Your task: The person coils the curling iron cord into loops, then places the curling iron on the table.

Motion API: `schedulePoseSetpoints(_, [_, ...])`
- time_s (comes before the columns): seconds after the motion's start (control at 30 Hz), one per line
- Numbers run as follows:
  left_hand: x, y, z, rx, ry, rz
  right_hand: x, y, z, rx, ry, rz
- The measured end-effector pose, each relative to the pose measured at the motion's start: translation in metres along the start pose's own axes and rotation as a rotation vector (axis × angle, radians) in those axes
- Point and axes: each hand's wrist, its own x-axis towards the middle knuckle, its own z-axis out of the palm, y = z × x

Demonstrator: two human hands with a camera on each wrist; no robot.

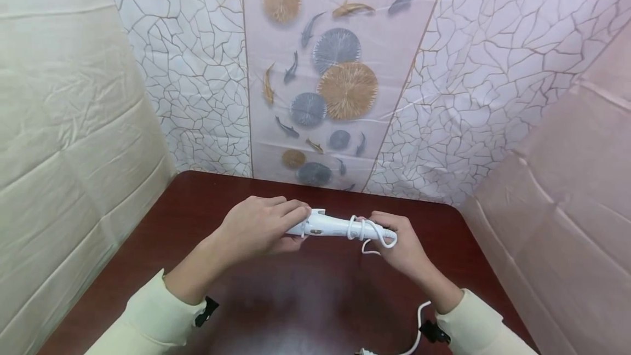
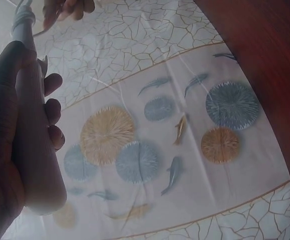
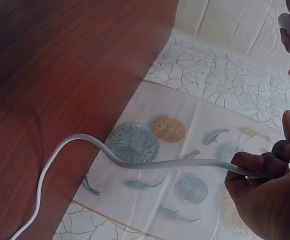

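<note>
A white curling iron [image 1: 332,227] is held up over the table, lying nearly level across the head view. My left hand [image 1: 258,226] grips its thick barrel, thumb on one side and fingers round the other; the rounded end shows in the left wrist view. Loops of white cord [image 1: 362,229] circle the handle's right end. At that end my right hand [image 1: 401,248] pinches the cord between thumb and curled fingers. From those fingers the loose cord [image 3: 180,164] trails away in a curve in the right wrist view.
Beneath both hands is a dark red wooden table [image 1: 296,300]. The cord's plug [image 1: 366,351] shows at the bottom edge of the head view, near the right sleeve. Patterned cloth [image 1: 315,70] hangs behind the table, with pale cloth sheets [image 1: 64,125] at both sides.
</note>
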Motion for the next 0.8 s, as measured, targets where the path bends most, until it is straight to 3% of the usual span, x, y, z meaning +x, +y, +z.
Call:
schedulePoseSetpoints(0.1, [-0.002, -0.002, -0.002, 0.000, 0.003, -0.001, -0.005, 0.004, -0.002, 0.037, 0.008, 0.058])
schedulePoseSetpoints(0.23, [-0.002, -0.004, -0.005, -0.003, 0.001, -0.008, -0.012, 0.005, 0.003, -0.009, -0.001, 0.091])
schedulePoseSetpoints(0.3, [-0.001, -0.005, -0.006, -0.002, -0.005, -0.013, -0.016, 0.004, 0.009, -0.065, -0.025, 0.035])
schedulePoseSetpoints(0.4, [-0.002, -0.007, -0.007, 0.010, -0.015, -0.020, -0.023, 0.000, 0.019, -0.194, -0.073, -0.140])
schedulePoseSetpoints(0.47, [-0.002, -0.007, -0.007, 0.018, -0.022, -0.025, -0.030, -0.004, 0.025, -0.341, -0.070, -0.272])
schedulePoseSetpoints(0.53, [-0.003, -0.007, -0.006, 0.023, -0.022, -0.031, -0.036, -0.010, 0.030, -0.487, -0.059, -0.348])
schedulePoseSetpoints(0.67, [-0.003, -0.007, -0.001, 0.033, -0.023, -0.044, -0.043, -0.023, 0.034, -0.741, -0.034, -0.377])
schedulePoseSetpoints(0.8, [-0.004, -0.005, 0.004, 0.057, -0.031, -0.041, -0.046, -0.035, 0.033, -0.873, -0.014, -0.398])
